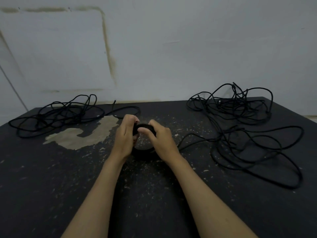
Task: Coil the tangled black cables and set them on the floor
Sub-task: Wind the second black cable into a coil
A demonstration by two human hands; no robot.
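Observation:
A black cable coil [145,127] is held upright over the middle of the dark floor, and its lower arc [144,154] shows between my wrists. My left hand [125,136] grips the coil's left side with curled fingers. My right hand [160,138] grips its right side, thumb on the top arc. A loose strand [192,136] runs from the coil to a tangled black cable heap [240,121] on the right. Another tangled black cable heap [56,114] lies at the left.
The dark floor surface [51,177] is speckled, with a worn pale patch [82,134] left of my hands. A pale wall [171,48] rises right behind both heaps. The right heap's loops [283,169] spread toward the near right.

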